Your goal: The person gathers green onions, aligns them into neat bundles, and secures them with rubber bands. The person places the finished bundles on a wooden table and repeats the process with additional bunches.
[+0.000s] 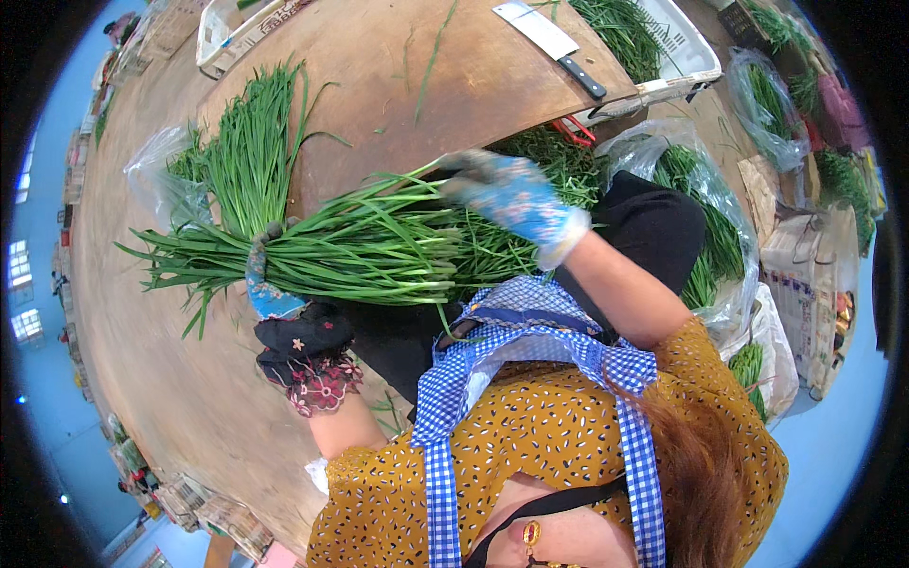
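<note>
A large bunch of garlic chives (369, 248) lies sideways across my lap, leaf tips to the left and pale stalk ends to the right. My left hand (265, 279), in a blue patterned glove with a dark embroidered cuff, is closed around the leafy part. Above the stalk ends, my right hand (511, 197) wears a similar flowered glove. Its slightly blurred fingertips are pinched together at a stalk that stands out from the bunch. Beyond my left hand, another pile of chives (254, 151) rests on the board's edge. Loose chives (502, 248) lie below my right hand.
A wooden board (369, 104) is in front of me, with a cleaver (544, 38) at its right edge. White crates (696, 57) stand behind. Clear plastic bags of chives (705, 222) lie to my right, and another plastic bag (166, 180) lies at the left.
</note>
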`<state>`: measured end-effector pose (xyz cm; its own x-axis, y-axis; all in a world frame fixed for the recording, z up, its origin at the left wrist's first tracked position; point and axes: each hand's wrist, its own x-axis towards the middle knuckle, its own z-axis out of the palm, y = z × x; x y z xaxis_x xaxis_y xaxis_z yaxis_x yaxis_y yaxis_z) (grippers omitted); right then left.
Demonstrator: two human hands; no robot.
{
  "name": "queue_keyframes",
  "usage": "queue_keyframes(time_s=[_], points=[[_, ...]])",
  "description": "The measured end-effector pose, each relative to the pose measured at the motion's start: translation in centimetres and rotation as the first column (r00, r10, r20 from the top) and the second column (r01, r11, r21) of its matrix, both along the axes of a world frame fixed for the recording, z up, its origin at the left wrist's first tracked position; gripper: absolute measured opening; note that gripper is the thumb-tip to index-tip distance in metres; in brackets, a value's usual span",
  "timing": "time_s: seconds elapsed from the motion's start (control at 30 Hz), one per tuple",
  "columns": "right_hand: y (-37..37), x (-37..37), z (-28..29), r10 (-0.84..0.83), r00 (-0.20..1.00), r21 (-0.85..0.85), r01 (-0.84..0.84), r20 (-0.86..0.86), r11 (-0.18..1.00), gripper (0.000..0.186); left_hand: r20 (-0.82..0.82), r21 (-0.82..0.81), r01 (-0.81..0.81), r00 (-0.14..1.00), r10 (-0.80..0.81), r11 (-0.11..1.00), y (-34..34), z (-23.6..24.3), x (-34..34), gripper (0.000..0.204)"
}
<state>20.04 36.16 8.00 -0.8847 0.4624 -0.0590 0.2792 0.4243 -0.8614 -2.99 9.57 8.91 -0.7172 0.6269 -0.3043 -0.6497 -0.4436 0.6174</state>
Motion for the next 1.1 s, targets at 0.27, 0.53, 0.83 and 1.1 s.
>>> queue_keyframes(time_s=[0.27,0.53,0.83,1.1], points=[[3.3,0.4,-3.9,-0.363,0.932,-0.580,0.302,0.012,0.757,0.019,-0.012,-0.014,-0.113,0.994,0.112,0.994,-2.1,-0.9,0.1,0.027],[2.9,-2.9,-0.1,0.232,0.924,-0.489,-0.360,-0.304,0.794,0.043,-0.056,0.052,0.132,0.990,-0.130,0.990,-2.5,-3.8,-2.0,0.037],[3.1,-1.1,-2.0,0.289,0.949,-0.277,-0.314,-0.130,0.908,0.019,0.019,-0.057,-0.023,1.000,0.024,0.998,-1.5,-2.9,-0.5,0.030],[5.3,5.0,-1.8,0.016,0.910,0.515,-0.250,0.415,0.820,0.025,0.079,0.010,-0.146,0.986,0.145,0.989,-1.4,-2.1,-0.5,0.025]])
